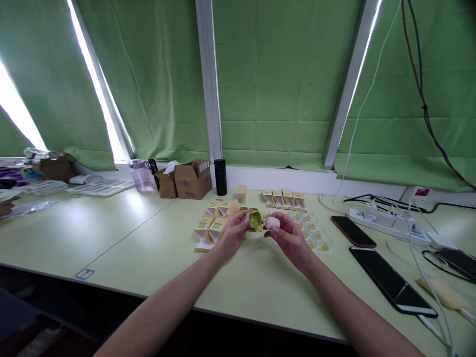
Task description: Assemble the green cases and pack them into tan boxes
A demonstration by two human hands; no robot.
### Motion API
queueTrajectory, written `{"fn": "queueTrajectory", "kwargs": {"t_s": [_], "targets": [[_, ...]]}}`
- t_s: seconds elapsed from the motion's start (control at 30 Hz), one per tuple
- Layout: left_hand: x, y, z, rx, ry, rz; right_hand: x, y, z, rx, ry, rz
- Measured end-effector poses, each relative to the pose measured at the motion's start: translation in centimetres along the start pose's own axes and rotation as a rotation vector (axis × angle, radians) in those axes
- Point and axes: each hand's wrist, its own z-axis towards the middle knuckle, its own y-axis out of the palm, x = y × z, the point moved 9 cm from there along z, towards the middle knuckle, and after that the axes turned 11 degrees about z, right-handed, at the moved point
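My left hand (234, 232) is closed on a small olive-green case (254, 219), whose hollow inner side shows. Just to its right, my right hand (292, 239) pinches a small, rounded, pale pink piece (272, 223); its exact kind is not clear. Both hands are raised close together over the table. Beside the left hand stand several small tan cartons (216, 228) with green squares on them. Partly behind the right hand lie clear plastic pieces (324, 242) with yellow centres.
More tan cartons (284, 199) stand farther back, near a black cylinder (220, 177) and a cardboard box (192, 179). To the right are phones (392, 280), a power strip (388, 225) and loose cables. A purple-tinted bottle (141, 175) stands at the left.
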Motion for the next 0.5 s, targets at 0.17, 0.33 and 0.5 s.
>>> {"fn": "queueTrajectory", "kwargs": {"t_s": [0.17,0.33,0.5], "targets": [[0.0,0.0,0.0,-0.004,0.007,0.012,0.2,0.0,-0.1,-0.001,0.004,-0.010],[0.3,0.2,-0.1,-0.005,0.012,0.049,0.3,-0.6,0.1,0.048,-0.005,-0.085],[0.3,0.0,-0.1,0.028,0.008,0.147,0.4,-1.0,0.4,0.108,-0.009,-0.104]]}}
